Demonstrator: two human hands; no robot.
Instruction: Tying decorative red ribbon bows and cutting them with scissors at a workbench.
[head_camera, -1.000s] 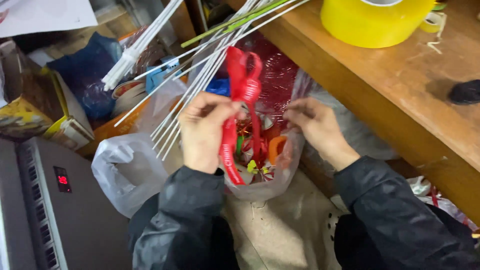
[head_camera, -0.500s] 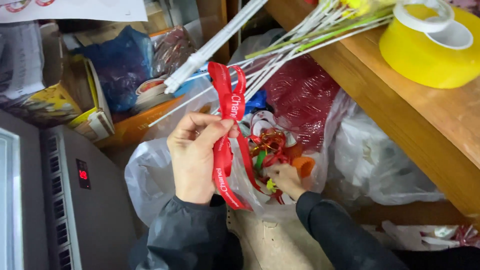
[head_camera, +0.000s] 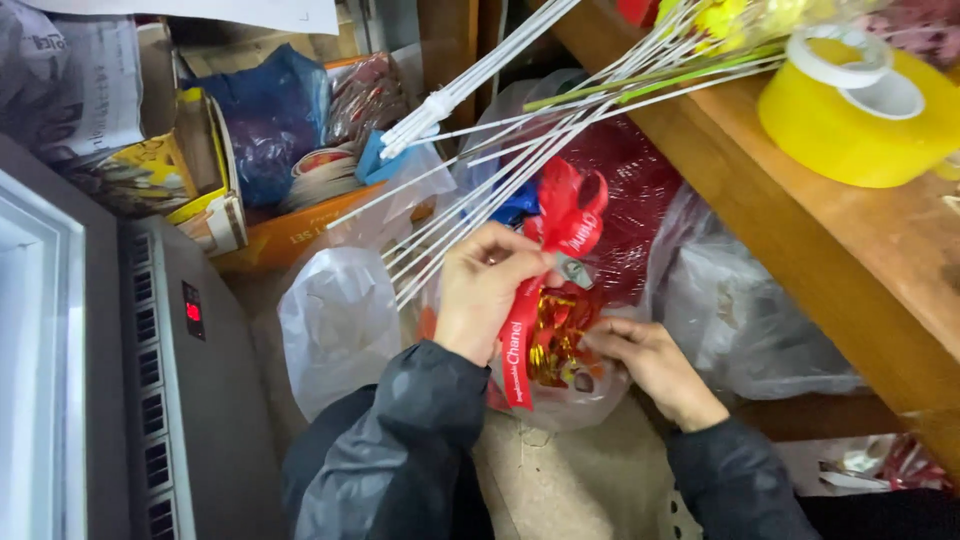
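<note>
To my right, a wooden worktop (head_camera: 860, 270) carries a yellow tape roll (head_camera: 850, 120). White sticks (head_camera: 480, 80) slant overhead. A dark blue bag (head_camera: 265, 120) sits in an orange box (head_camera: 290, 235). A grey appliance (head_camera: 180, 400) stands left.

Lighting is dim and warm, brightest on the yellow roll of tape (head_camera: 850, 120) at the upper right and the clear crinkled plastic bag (head_camera: 340, 320), which shows soft glare. Lower centre sinks into shadow. Slight motion blur softens the edges.
</note>
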